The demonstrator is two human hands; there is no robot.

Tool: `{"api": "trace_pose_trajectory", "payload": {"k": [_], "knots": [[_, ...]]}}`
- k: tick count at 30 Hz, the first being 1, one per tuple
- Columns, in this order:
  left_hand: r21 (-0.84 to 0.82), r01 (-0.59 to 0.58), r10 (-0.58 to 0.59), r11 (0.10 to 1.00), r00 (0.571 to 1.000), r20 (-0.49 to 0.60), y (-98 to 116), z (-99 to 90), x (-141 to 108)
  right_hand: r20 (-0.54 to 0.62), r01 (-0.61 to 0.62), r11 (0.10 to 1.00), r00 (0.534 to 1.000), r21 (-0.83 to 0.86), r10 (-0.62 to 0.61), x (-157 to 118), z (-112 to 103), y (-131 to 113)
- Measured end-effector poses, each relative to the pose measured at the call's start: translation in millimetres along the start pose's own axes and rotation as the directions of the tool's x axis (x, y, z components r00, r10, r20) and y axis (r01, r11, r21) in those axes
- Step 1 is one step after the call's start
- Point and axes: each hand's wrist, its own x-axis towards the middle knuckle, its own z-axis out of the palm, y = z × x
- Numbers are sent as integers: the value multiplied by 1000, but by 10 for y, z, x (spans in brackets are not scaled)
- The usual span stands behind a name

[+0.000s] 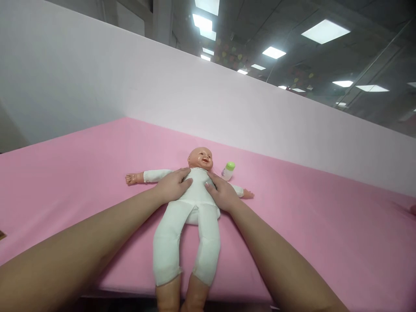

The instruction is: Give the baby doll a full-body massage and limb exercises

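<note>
A baby doll [199,186] with a white cloth body lies face up, its head toward the wall and its arms spread out. My left hand [175,185] rests on the doll's chest and shoulder at the left, thumb apart from the fingers. On the other side of the chest lies my right hand [221,191], its thumb also spread and its fingers along the doll's side. Both palms are against the doll; neither hand grips it. A small bottle [228,171] with a green cap is beside the doll's head, right of it.
The doll lies on a pink-covered table [292,208], its lower legs reaching over the front edge. A white partition [182,95] runs behind the table. A small brown object [2,235] sits at the far left edge.
</note>
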Motion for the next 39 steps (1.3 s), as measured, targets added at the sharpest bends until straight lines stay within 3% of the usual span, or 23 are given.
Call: {"api": "trace_pose_trajectory", "payload": {"k": [5, 8, 10, 12, 14, 16, 19, 25, 27, 32, 39], "knots": [[-117, -3, 3, 993, 1000, -3, 180, -223, -204, -18, -22, 999, 1000, 42, 23, -17, -33, -46], [-295, -141, 154, 945, 988, 20, 451, -401, -377, -34, -18, 998, 999, 63, 20, -23, -36, -64], [-392, -270, 326, 880, 941, 84, 674, -497, -513, -40, 0, 997, 999, 72, 3, -19, -31, -62], [-454, -351, 484, 819, 848, 217, 878, -552, -649, -41, 13, 997, 999, 78, -10, -13, -25, -52], [-462, -387, 551, 798, 779, 299, 1017, -563, -754, -46, 8, 997, 999, 76, -4, -8, -19, -39], [-422, -407, 558, 810, 755, 344, 1068, -538, -799, -54, -2, 998, 999, 69, 6, -9, -17, -32], [-354, -437, 548, 827, 766, 335, 1005, -467, -763, -47, 1, 997, 999, 76, 3, -18, -23, -44], [-276, -484, 524, 830, 847, 91, 742, -295, -585, -29, -42, 998, 999, 52, 44, -34, -16, -80], [-231, -469, 495, 852, 866, 69, 654, -237, -502, -14, -55, 998, 998, 33, 56, -36, -1, -69], [-65, -275, 281, 959, 951, 130, 345, -76, -209, -9, -25, 999, 1000, 23, 25, -46, 29, -24], [97, -57, 47, 994, 994, 98, -6, -18, 27, 26, 58, 998, 998, 23, -59, -91, -39, -42]]}}
